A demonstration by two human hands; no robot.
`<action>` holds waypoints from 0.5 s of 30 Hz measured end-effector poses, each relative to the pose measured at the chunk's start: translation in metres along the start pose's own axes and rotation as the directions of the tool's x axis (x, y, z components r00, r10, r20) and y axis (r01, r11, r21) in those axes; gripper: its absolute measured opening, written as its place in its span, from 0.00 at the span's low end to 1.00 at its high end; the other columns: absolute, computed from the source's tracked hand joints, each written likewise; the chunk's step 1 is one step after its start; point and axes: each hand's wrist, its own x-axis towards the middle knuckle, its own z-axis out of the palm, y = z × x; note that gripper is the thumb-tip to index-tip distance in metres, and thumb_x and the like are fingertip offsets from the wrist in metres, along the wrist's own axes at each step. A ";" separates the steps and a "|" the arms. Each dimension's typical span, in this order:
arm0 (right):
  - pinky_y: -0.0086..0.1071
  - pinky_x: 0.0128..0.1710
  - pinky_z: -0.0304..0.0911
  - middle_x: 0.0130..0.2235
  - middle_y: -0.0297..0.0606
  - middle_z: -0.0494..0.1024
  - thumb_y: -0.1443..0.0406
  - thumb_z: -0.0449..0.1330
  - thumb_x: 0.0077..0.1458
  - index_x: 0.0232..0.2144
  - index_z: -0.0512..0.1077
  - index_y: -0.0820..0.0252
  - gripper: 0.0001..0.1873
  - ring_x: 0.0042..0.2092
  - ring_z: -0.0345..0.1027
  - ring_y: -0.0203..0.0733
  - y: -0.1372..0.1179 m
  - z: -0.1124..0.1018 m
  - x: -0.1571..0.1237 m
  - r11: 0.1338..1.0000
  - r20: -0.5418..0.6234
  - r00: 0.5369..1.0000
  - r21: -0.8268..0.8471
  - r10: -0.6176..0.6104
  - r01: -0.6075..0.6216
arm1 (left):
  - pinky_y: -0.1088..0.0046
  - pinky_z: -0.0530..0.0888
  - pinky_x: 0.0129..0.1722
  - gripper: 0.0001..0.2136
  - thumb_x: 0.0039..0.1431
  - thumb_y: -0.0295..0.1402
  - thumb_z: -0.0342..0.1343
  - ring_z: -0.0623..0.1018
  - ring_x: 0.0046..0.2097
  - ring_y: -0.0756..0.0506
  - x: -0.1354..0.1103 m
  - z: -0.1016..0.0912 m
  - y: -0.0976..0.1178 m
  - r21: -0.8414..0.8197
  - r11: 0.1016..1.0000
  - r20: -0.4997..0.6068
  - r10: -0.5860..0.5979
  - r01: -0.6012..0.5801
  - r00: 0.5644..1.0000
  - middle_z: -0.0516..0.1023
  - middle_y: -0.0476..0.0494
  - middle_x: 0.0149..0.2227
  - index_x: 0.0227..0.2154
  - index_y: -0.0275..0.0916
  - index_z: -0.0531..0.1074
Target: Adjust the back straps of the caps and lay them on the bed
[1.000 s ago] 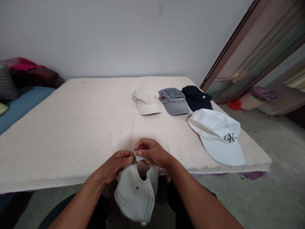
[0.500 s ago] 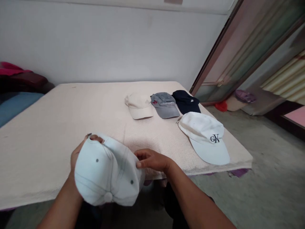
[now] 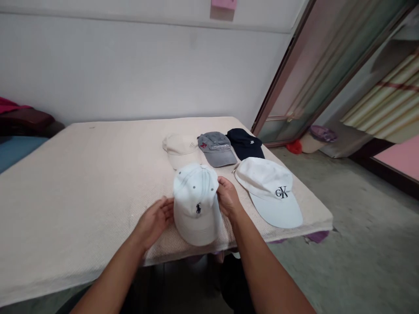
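A white baseball cap (image 3: 196,203) with a dark horse-rider emblem is at the table's front edge, brim towards me. I cannot tell whether it rests on the cloth or hangs just above it. My right hand (image 3: 228,196) grips its right side, the fingers partly hidden behind the crown. At the left side, my left hand (image 3: 155,222) has its curled fingers against the cap's edge. Just behind lies a cream cap (image 3: 180,148), partly covered by the white one. A grey cap (image 3: 216,148), a navy cap (image 3: 245,144) and a white lettered cap (image 3: 268,187) lie to the right.
A pale cloth (image 3: 81,187) covers the table, which meets a white wall (image 3: 114,65). Blue fabric (image 3: 19,150) and a dark red object (image 3: 26,122) are at the far left. Past the right edge are the grey floor (image 3: 369,218) and a bin (image 3: 316,139).
The white cap has turned from crown-towards-me to brim-towards-me and moved right and forward onto the table's front. Both hands moved with it; my view shifted slightly.
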 end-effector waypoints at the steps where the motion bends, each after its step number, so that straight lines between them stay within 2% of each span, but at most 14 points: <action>1: 0.27 0.26 0.57 0.23 0.29 0.73 0.67 0.63 0.38 0.26 0.69 0.60 0.09 0.24 0.62 0.34 -0.001 -0.003 0.004 1.000 -0.010 1.000 -0.013 -0.019 0.019 | 0.66 0.73 0.43 0.12 0.56 0.36 0.56 0.78 0.41 0.42 0.002 0.004 -0.007 0.079 0.997 0.008 -0.005 0.004 1.000 0.80 0.35 0.39 0.37 0.32 0.75; 3: 0.27 0.26 0.57 0.24 0.30 0.74 0.67 0.63 0.38 0.26 0.70 0.61 0.08 0.25 0.63 0.35 -0.004 -0.010 0.011 0.997 -0.020 0.998 -0.046 -0.062 0.061 | 0.65 0.71 0.45 0.10 0.54 0.33 0.58 0.78 0.42 0.42 0.004 0.011 -0.020 0.178 0.984 0.018 0.012 -0.015 1.000 0.79 0.36 0.41 0.38 0.34 0.74; 6: 0.28 0.29 0.60 0.27 0.32 0.76 0.67 0.63 0.39 0.30 0.73 0.61 0.10 0.28 0.66 0.37 -0.009 -0.021 0.018 0.987 -0.031 0.990 -0.089 -0.139 0.136 | 0.62 0.71 0.46 0.11 0.54 0.33 0.58 0.77 0.44 0.42 0.009 0.021 -0.031 0.272 0.960 0.068 0.047 -0.064 0.997 0.78 0.36 0.43 0.39 0.35 0.73; 8: 0.29 0.32 0.61 0.31 0.33 0.78 0.67 0.62 0.40 0.36 0.73 0.60 0.16 0.30 0.67 0.38 -0.012 -0.029 0.022 0.972 -0.034 0.979 -0.130 -0.201 0.195 | 0.62 0.72 0.45 0.12 0.54 0.34 0.57 0.77 0.45 0.41 0.013 0.026 -0.036 0.437 0.891 0.125 0.075 -0.122 0.989 0.78 0.36 0.44 0.40 0.35 0.73; 12: 0.34 0.39 0.64 0.39 0.39 0.79 0.64 0.58 0.45 0.44 0.72 0.60 0.21 0.36 0.70 0.42 -0.012 -0.046 0.031 0.887 -0.014 0.950 -0.363 -0.310 0.285 | 0.65 0.71 0.36 0.13 0.55 0.35 0.54 0.76 0.38 0.42 0.019 0.031 -0.042 0.741 0.633 0.166 0.152 -0.225 0.974 0.78 0.38 0.39 0.42 0.35 0.72; 15: 0.39 0.46 0.62 0.42 0.42 0.79 0.64 0.56 0.45 0.42 0.74 0.62 0.20 0.42 0.70 0.46 -0.005 -0.058 0.037 0.840 -0.037 0.944 -0.468 -0.329 0.274 | 0.67 0.68 0.34 0.11 0.57 0.36 0.50 0.75 0.35 0.43 0.020 0.031 -0.043 0.889 0.347 0.231 0.223 -0.299 0.947 0.78 0.42 0.34 0.38 0.37 0.73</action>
